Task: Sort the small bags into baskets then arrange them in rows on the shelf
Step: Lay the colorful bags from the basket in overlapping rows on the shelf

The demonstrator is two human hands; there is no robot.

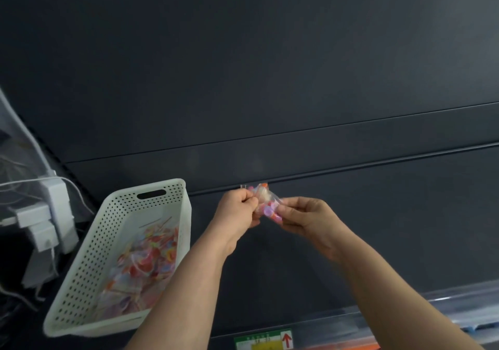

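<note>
A small clear bag (pixel 266 202) of pink, purple and orange pieces is held up between both hands over the dark shelf (pixel 351 228). My left hand (pixel 236 210) pinches its left side. My right hand (pixel 306 218) pinches its right lower corner. To the left, a white perforated basket (pixel 89 255) sits tilted on the shelf, holding several similar colourful small bags (pixel 143 263). My left forearm crosses in front of the basket's near right corner.
White power adapters and cables (pixel 46 212) hang at the far left beside the basket. A dark back panel (pixel 270 66) rises behind the shelf. The shelf's front edge carries a green and yellow label with a red arrow (pixel 266 340).
</note>
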